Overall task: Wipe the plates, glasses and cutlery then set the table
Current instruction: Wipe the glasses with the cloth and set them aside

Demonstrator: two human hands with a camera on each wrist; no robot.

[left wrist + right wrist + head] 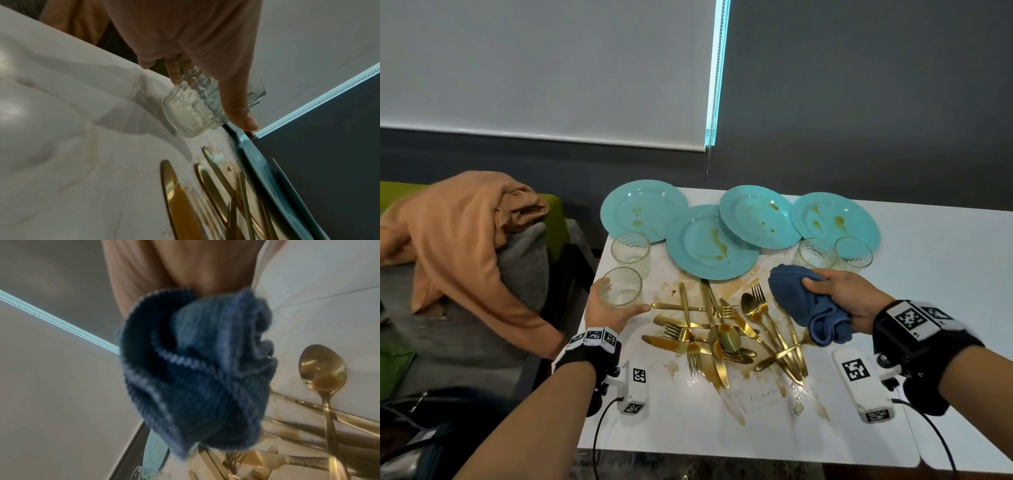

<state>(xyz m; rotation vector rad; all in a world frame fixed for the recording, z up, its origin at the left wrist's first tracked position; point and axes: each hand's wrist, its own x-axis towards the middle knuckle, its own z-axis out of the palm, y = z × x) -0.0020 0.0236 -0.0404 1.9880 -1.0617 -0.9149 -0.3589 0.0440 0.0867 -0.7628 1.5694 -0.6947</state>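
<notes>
Left hand [610, 313]: fingers [236, 104] curled round a clear ribbed glass [619, 287], thumb on the far side of its wall; the glass is held tilted just above the left edge of the white desk [945, 308], its base toward the desk in the left wrist view. Right hand [842, 299]: fingers narrow, closed on a bunched blue cloth [806, 308]; the cloth hangs from the grip above the right part of the cutlery, apart from the held glass.

Between the two sets of fingers lies a heap of gold cutlery [722, 332], knives, forks and spoons crossed over one another; brown sauce is smeared on the pieces and on the desk beneath and nearer than them; one spoon [322, 369], just beside the cloth in the right wrist view, carries a brown pool in its bowl.

Beyond the fingers, four turquoise plates [712, 243] sit in a row, the two middle ones overlapping; each bears brown smears. A second glass [630, 250] stands upright just beyond the held one; two more glasses [834, 253] stand upright side by side just beyond the cloth, in front of the rightmost plate.

Left of the left-hand fingers, off the desk: an orange garment [458, 233] draped over a grey cushion [525, 267].
</notes>
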